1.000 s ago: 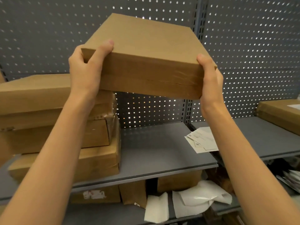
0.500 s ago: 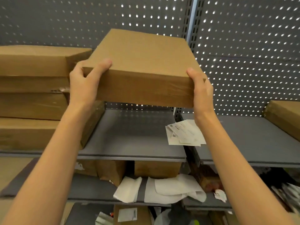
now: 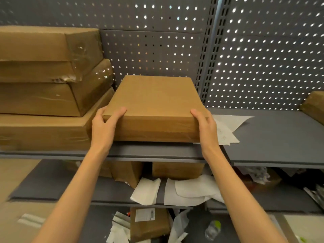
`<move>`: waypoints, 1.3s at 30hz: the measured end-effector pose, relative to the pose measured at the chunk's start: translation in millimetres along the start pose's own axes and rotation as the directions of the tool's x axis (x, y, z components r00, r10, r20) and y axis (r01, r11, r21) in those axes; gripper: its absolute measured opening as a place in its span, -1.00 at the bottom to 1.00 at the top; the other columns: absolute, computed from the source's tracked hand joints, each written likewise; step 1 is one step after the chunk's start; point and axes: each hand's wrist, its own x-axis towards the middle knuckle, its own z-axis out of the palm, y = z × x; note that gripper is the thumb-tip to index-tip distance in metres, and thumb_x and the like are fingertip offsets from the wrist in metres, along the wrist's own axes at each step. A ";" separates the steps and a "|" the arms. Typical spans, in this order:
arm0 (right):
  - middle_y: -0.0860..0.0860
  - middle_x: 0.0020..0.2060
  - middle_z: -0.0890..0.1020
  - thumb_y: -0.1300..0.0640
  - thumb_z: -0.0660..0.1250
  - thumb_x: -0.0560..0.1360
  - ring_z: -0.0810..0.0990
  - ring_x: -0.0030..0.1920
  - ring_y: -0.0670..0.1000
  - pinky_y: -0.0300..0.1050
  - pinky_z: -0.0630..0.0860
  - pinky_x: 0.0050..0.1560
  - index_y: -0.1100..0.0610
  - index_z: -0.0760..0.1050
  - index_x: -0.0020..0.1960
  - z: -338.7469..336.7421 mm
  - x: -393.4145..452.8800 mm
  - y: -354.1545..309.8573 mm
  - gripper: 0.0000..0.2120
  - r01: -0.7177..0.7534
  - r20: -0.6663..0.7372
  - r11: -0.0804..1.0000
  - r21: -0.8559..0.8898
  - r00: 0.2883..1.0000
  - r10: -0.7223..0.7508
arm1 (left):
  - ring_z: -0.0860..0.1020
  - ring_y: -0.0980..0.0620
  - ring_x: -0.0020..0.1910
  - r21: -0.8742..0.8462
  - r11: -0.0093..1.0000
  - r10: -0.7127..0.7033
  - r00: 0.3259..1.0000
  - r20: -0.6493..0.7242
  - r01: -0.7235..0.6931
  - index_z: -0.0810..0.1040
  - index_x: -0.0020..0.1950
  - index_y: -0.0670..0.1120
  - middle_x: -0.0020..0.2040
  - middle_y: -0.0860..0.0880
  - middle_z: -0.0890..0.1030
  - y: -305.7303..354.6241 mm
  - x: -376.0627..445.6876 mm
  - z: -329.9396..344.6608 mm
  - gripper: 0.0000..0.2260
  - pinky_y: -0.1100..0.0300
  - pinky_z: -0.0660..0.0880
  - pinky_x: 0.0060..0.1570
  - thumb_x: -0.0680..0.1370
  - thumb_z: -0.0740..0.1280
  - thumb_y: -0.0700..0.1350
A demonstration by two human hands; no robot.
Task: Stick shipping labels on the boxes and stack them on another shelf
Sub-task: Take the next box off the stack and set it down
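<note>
Both hands clamped on box [image 3: 156, 106]: left hand [image 3: 103, 127] on its 8 o'clock corner, right hand [image 3: 205, 127] on the 4 o'clock corner, thumbs on top. Box was held up in the air a second ago; now it's down on the grey shelf [image 3: 157, 151], centre frame, just beside the box stack [image 3: 49, 88] at 9 o'clock. Loose labels [image 3: 226, 130] lie at 3 o'clock, partly under the box edge. No label visible on its top, so labelling looks due next.
</note>
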 end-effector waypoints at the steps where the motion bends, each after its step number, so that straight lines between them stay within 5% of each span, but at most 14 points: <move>1: -0.19 0.02 0.52 0.04 0.27 0.54 0.48 -0.03 -0.27 -0.57 0.39 -0.32 0.10 0.36 0.38 1.0 -0.3 4.7 -0.57 -0.009 -0.001 1.000 -0.004 1.000 0.009 | 0.35 0.06 0.19 -0.001 1.000 -0.007 1.000 -0.001 0.007 0.28 0.43 -0.05 0.27 0.03 0.38 -4.0 0.7 0.6 -0.41 0.18 0.27 0.09 0.47 0.35 0.11; 8: -0.15 0.08 0.52 0.00 0.26 0.54 0.46 0.01 -0.26 -0.40 0.37 -0.17 0.07 0.34 0.40 6.0 2.7 22.4 -0.55 -0.040 -0.021 0.997 -0.071 0.999 0.039 | 0.36 0.07 0.16 0.025 0.999 -0.029 1.000 0.005 0.029 0.29 0.42 -0.05 0.24 0.04 0.39 -21.3 5.2 0.1 -0.45 0.19 0.27 0.08 0.49 0.33 0.09; 14: -0.11 0.08 0.51 0.01 0.26 0.54 0.46 -0.02 -0.26 -0.59 0.36 -0.33 0.10 0.35 0.39 6.2 7.4 26.2 -0.55 -0.050 -0.026 0.995 -0.085 0.999 0.048 | 0.31 0.12 0.13 0.046 0.999 -0.030 1.000 0.009 0.029 0.24 0.45 -0.04 0.16 0.11 0.31 -20.0 3.8 2.6 -0.44 0.21 0.24 0.07 0.51 0.31 0.09; 23: -0.16 0.02 0.54 0.02 0.26 0.54 0.48 -0.04 -0.25 -0.57 0.37 -0.33 0.10 0.39 0.37 4.3 7.7 27.8 -0.58 -0.053 -0.022 0.995 -0.080 0.998 0.052 | 0.33 0.07 0.17 0.144 0.988 -0.073 0.993 0.089 0.060 0.25 0.44 0.01 0.32 0.02 0.35 -18.7 13.8 -6.9 -0.38 0.14 0.29 0.11 0.45 0.33 0.17; 27: -0.17 0.04 0.52 0.01 0.26 0.54 0.46 -0.04 -0.28 -0.53 0.38 -0.27 0.09 0.37 0.39 2.1 6.7 24.4 -0.56 -0.025 -0.013 0.993 -0.119 1.000 0.023 | 0.33 0.01 0.28 0.250 0.967 0.035 0.997 0.064 -0.050 0.21 0.47 0.02 0.40 -0.01 0.33 -11.0 10.6 -7.8 -0.39 0.08 0.31 0.22 0.48 0.33 0.13; 33: -0.10 0.36 0.40 0.00 0.27 0.55 0.36 0.32 -0.14 -0.49 0.33 0.01 0.05 0.27 0.46 -1.8 8.1 12.8 -0.49 0.073 -0.040 0.984 -0.162 0.996 -0.080 | 0.40 -0.04 0.28 0.530 0.743 0.383 0.909 0.163 -0.408 0.36 0.39 -0.04 0.31 -0.05 0.45 11.6 11.0 -5.1 -0.56 0.02 0.33 0.23 0.54 0.29 0.02; 39: -0.02 0.22 0.55 0.15 0.27 0.56 0.49 0.21 -0.12 -0.49 0.42 0.06 0.15 0.46 0.32 -13.6 19.7 1.5 -0.67 0.193 -0.082 0.938 -0.287 0.971 -0.225 | 0.51 -0.12 0.09 0.659 0.409 0.577 0.738 0.349 -0.631 0.52 0.22 -0.11 0.11 -0.12 0.59 38.4 10.7 26.2 -0.70 0.00 0.40 0.06 0.56 0.25 0.01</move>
